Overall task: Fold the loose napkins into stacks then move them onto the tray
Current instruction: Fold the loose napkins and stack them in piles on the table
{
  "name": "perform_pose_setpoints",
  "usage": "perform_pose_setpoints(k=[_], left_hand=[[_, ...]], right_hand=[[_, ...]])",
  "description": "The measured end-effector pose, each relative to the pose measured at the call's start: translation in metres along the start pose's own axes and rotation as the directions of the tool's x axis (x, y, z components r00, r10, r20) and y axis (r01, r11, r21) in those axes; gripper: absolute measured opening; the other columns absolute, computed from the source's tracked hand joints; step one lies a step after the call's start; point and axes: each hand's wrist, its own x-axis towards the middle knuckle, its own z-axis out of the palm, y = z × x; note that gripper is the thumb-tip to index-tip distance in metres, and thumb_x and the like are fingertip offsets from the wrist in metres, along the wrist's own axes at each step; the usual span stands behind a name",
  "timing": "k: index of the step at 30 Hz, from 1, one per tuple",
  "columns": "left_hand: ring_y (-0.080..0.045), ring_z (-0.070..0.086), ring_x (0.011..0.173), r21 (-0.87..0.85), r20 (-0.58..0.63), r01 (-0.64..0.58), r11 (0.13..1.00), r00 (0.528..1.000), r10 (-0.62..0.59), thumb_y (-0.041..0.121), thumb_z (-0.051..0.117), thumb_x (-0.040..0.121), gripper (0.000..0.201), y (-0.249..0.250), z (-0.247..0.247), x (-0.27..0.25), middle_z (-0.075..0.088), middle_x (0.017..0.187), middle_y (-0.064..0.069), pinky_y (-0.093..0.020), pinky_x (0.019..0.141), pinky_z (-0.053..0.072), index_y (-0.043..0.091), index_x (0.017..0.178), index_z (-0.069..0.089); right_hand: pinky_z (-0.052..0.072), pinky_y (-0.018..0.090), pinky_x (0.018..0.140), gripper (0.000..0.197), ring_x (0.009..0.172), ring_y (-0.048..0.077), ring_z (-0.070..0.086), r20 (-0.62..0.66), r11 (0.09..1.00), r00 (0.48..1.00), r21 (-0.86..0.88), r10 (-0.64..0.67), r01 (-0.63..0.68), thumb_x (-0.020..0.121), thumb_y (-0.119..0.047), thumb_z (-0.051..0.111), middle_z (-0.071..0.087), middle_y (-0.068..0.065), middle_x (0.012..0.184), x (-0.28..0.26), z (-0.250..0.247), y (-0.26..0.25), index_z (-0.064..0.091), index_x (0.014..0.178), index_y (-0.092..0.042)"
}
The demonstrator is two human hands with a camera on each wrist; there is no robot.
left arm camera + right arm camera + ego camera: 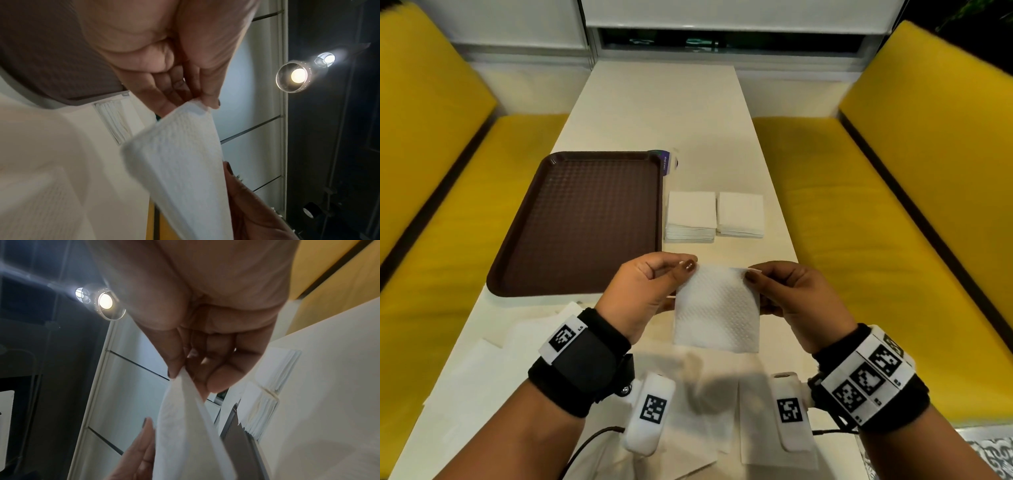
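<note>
A white embossed napkin (pixel 717 310) hangs above the table between my hands. My left hand (pixel 654 291) pinches its top left corner with thumb and forefinger, and my right hand (pixel 784 291) pinches the top right corner. The wrist views show the same napkin (pixel 180 162) (pixel 185 426) held at its corners by the left hand (pixel 207 99) and the right hand (pixel 185 369). Two stacks of folded napkins (pixel 691 216) (pixel 740 214) sit side by side beyond my hands. The brown tray (pixel 585 222) lies to their left with nothing on it.
Loose unfolded napkins (pixel 493 370) lie spread on the near part of the white table (pixel 661 113). A small packet (pixel 669 161) sits at the tray's far right corner. Yellow benches (pixel 893 205) flank the table on both sides.
</note>
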Motion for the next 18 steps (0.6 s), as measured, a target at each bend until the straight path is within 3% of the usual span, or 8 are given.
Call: perform_pose_setpoints(k=[4,8,12,15,16,18], left_hand=[[-0.021,0.072,0.091,0.079,0.103,0.123,0.989,0.986,-0.131,0.018,0.071,0.076,0.039,-0.008,0.007,0.010,0.075,0.103,-0.011,-0.032,0.069,0.060,0.005,0.112,0.065],[-0.025,0.071,0.084,0.111,-0.010,0.118,0.987,0.993,-0.118,0.008,0.069,0.082,0.015,-0.014,0.012,0.027,0.075,0.095,-0.014,-0.037,0.071,0.058,0.006,0.097,0.069],[-0.034,0.068,0.094,0.099,-0.105,0.068,0.993,0.993,-0.057,0.011,0.070,0.082,0.018,-0.014,0.014,0.049,0.074,0.100,-0.019,-0.056,0.090,0.050,0.005,0.099,0.070],[-0.040,0.066,0.095,0.111,-0.127,0.052,0.992,0.991,-0.038,0.017,0.074,0.082,0.018,-0.014,0.011,0.066,0.070,0.103,-0.026,-0.061,0.089,0.048,0.009,0.097,0.072],[-0.038,0.063,0.092,0.125,-0.123,0.049,0.991,0.992,-0.034,0.021,0.076,0.081,0.017,-0.015,0.011,0.072,0.067,0.104,-0.032,-0.060,0.085,0.048,0.012,0.094,0.073],[-0.031,0.058,0.086,0.142,-0.123,0.056,0.988,0.992,-0.038,0.021,0.076,0.082,0.010,-0.016,0.010,0.083,0.063,0.101,-0.037,-0.048,0.078,0.047,0.014,0.089,0.074]], right_hand=[[0.055,0.025,0.064,0.013,0.074,0.017,0.069,-0.012,1.000,1.000,0.019,0.018,-0.017,0.092,-0.011,0.061,0.073,0.009,0.083,0.015,-0.011,0.000,0.072,0.090,-0.005],[0.056,0.027,0.064,0.009,0.070,0.016,0.068,-0.034,0.993,0.996,0.086,0.080,-0.076,0.092,-0.013,0.061,0.071,0.003,0.081,0.028,-0.018,0.004,0.068,0.092,-0.006],[0.057,0.028,0.058,0.005,0.061,0.017,0.068,0.015,0.974,0.979,0.101,0.203,-0.203,0.088,-0.011,0.065,0.070,0.000,0.073,0.039,-0.020,0.013,0.063,0.093,-0.011],[0.056,0.026,0.056,0.003,0.064,0.025,0.070,0.011,0.968,0.974,0.104,0.227,-0.227,0.088,-0.004,0.065,0.066,0.008,0.073,0.049,-0.021,0.021,0.063,0.090,-0.005],[0.055,0.025,0.055,0.002,0.062,0.024,0.070,-0.009,0.969,0.975,0.106,0.224,-0.222,0.088,-0.003,0.065,0.066,0.009,0.072,0.053,-0.022,0.023,0.064,0.090,-0.003],[0.054,0.024,0.054,0.002,0.060,0.022,0.069,-0.046,0.971,0.975,0.117,0.217,-0.211,0.087,-0.002,0.066,0.066,0.010,0.069,0.065,-0.024,0.025,0.065,0.089,-0.003]])
